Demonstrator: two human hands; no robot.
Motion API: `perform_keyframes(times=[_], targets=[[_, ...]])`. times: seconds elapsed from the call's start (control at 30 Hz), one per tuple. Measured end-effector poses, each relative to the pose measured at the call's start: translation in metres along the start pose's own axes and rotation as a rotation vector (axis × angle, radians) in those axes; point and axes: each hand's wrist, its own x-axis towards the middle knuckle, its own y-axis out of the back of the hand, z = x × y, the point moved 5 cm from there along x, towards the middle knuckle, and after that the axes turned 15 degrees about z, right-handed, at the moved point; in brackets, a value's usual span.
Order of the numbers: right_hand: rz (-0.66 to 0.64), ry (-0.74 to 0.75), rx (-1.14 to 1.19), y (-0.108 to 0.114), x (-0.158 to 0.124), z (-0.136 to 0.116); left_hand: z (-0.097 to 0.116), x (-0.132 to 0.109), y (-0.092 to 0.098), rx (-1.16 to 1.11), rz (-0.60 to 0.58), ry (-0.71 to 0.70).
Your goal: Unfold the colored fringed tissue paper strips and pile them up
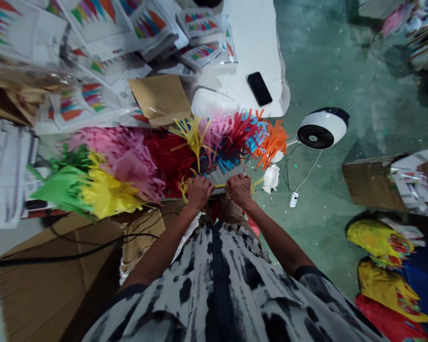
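My left hand (pixel 199 192) and my right hand (pixel 239 190) are closed on a yellow tissue-paper tassel (pixel 220 185), its narrow middle stretched between them in front of my waist. Yellow fringe sticks out past the left fist, and thinner strands past the right. Just beyond my hands lies a row of finished-looking fringed tassels: a yellow one (pixel 194 137), a pink one (pixel 217 133), a red one (pixel 237 135), a blue one (pixel 253 130) and an orange one (pixel 274 140). To the left are loose piles of red paper (pixel 171 154), pink paper (pixel 128 156), yellow paper (pixel 107 187) and green paper (pixel 62 187).
Packs with printed tassel pictures (pixel 150 23) cover the table's far left, near a brown paper piece (pixel 160 97). A black phone (pixel 259 89) lies on the white table. A fan (pixel 323 128), power strip (pixel 294 199) and cardboard box (pixel 374 180) stand on the right-hand floor.
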Motion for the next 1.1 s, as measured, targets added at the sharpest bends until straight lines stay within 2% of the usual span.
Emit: perform_keyframes(times=[0.17,0.33,0.5,0.6,0.7,0.8,0.93,1.1], targets=[[0.057,-0.039,-0.007,-0.001,-0.003,0.006,0.001,0.003,-0.001,-0.055,-0.009,0.025],[0.054,-0.108,0.044,0.006,-0.008,0.022,0.009,-0.003,-0.007,-0.190,-0.051,-0.212],[0.126,-0.136,0.010,0.025,-0.014,0.043,0.006,-0.012,-0.009,-0.168,-0.052,-0.313],[0.145,-0.029,0.020,0.026,-0.016,0.028,0.010,-0.013,-0.008,-0.154,-0.050,-0.344],[0.033,0.151,0.093,0.009,-0.026,-0.007,0.014,-0.016,-0.005,-0.154,-0.057,-0.349],[-0.022,0.223,0.116,-0.007,-0.050,-0.028,0.017,-0.031,-0.003,-0.146,-0.060,-0.374],[0.022,0.260,0.117,-0.018,-0.077,-0.031,0.019,-0.056,-0.010,-0.177,-0.021,-0.411],[0.069,0.202,0.088,-0.019,-0.071,-0.030,0.016,-0.060,-0.019,-0.225,-0.004,-0.332]])
